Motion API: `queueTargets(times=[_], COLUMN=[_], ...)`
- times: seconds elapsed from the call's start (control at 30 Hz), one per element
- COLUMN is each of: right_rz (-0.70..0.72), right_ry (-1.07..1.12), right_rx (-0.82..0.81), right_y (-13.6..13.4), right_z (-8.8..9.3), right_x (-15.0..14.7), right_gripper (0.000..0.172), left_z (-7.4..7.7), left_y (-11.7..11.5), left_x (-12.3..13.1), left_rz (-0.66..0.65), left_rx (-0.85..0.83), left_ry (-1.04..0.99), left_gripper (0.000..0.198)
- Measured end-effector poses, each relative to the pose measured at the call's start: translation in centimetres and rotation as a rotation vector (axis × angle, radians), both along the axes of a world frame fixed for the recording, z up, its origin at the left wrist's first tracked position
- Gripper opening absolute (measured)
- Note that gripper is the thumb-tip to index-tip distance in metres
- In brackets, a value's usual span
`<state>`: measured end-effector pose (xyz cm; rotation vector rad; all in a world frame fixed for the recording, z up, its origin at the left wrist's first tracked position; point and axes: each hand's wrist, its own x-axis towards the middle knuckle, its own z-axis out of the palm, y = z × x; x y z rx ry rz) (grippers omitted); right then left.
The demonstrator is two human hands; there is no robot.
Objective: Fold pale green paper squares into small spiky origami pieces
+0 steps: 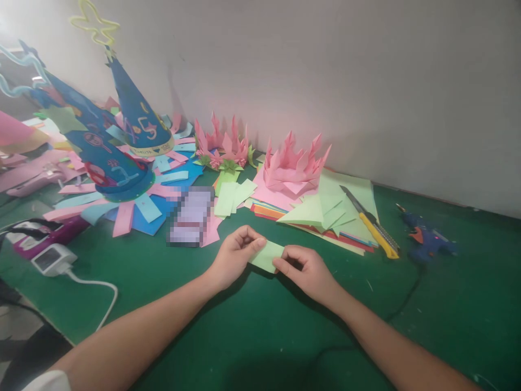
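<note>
Here, pale-green paper (266,257) in both hands (236,255) (310,271) — green table (252,331), grey wall (366,81).

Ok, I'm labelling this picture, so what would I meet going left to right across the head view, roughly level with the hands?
White adapter, pixelated patch, left hand, light green paper, right hand, yellow-handled knife, blue glue gun.

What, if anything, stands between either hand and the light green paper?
Nothing visible: the left hand and right hand both pinch the light green paper, one at each end. The yellow cutter and glue gun lie apart, to the right.
</note>
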<state>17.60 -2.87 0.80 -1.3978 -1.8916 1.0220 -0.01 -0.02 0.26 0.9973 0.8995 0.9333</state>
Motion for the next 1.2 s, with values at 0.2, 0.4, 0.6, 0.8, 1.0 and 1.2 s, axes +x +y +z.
queueTargets(times=[0.2, 0.4, 0.6, 0.8, 1.0, 1.2], right_rz=[0.017, 0.049, 0.064, 0.083, 0.079, 0.090], right_ry=[0.013, 0.017, 0.015, 0.050, 0.077, 0.072], right_rx=[-0.017, -0.028, -0.066, -0.090, -0.076, -0.071], right_y=[0.04, 0.09, -0.13, -0.16, -0.21, -0.20], right_z=[0.02, -0.06, 0.07, 0.40, 0.65, 0.61], right_x=[-0.04, 0.01, -0.20, -0.41, -0.62, -0.67], right_gripper=[0.032, 0.034, 0.033, 0.029, 0.027, 0.031], left_z=[-0.22, 0.05, 0.20, -0.13, -0.32, -0.10], left_y=[-0.14, -0.57, -0.70, -0.78, -0.84, -0.97], left_x=[-0.27, -0.10, 0.13, 0.09, 0.03, -0.01], left_rz=[0.025, -0.013, 0.000, 0.028, 0.040, 0.043], left_rx=[0.258, 0.254, 0.264, 0.303, 0.347, 0.321], left_ry=[0.313, 0.354, 0.334, 0.314, 0.330, 0.385], left_gripper=[0.019, 0.017, 0.015, 0.014, 0.013, 0.014])
